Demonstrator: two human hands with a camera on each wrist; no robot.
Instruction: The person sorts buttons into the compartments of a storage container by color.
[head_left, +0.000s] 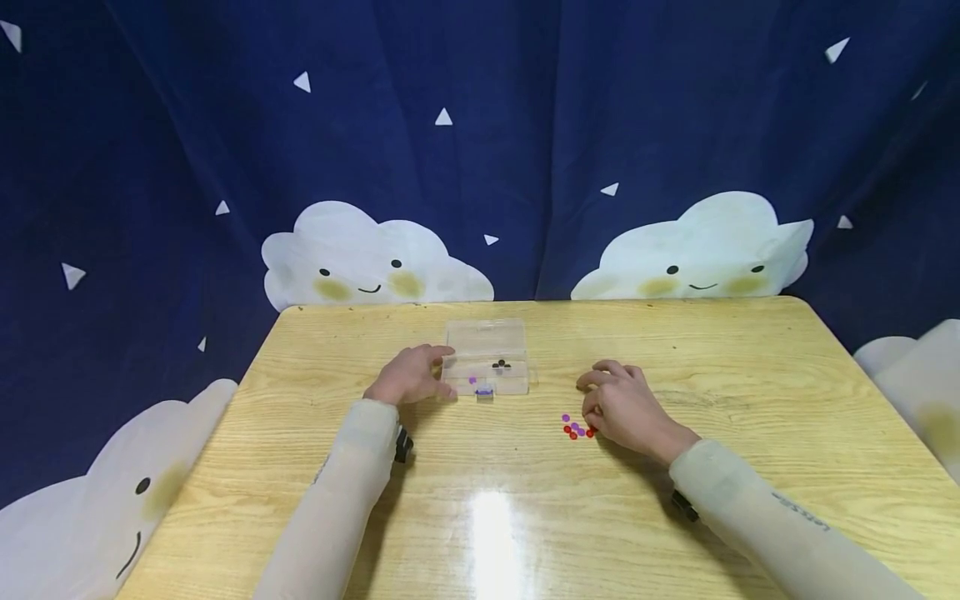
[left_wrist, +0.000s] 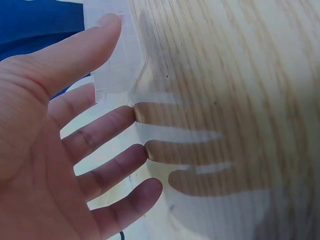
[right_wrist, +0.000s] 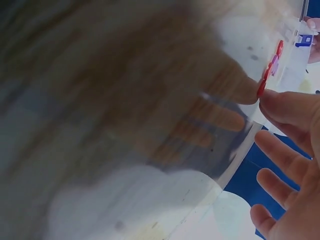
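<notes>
A clear plastic box (head_left: 504, 385) stands on the table with its lid (head_left: 486, 336) raised behind it. Around its left end is my left hand (head_left: 411, 375), thumb at the front and straight fingers towards the back; in the left wrist view, the fingers are spread. Inside the box are a purple disc (head_left: 472, 381) and small black pieces (head_left: 501, 364). To the right, my right hand (head_left: 618, 408) reaches down to small red discs (head_left: 567, 430) and purple discs (head_left: 566, 418). Its fingertips touch the nearest red disc (right_wrist: 261, 87), while the other fingers are loosely bent.
A clear latch with a blue-purple mark (head_left: 484, 392) hangs at the box's front. The wooden table (head_left: 420, 517) reaches back to a dark blue curtain (head_left: 510, 150) printed with clouds. A dark strap device (head_left: 403, 446) sits on the left wrist.
</notes>
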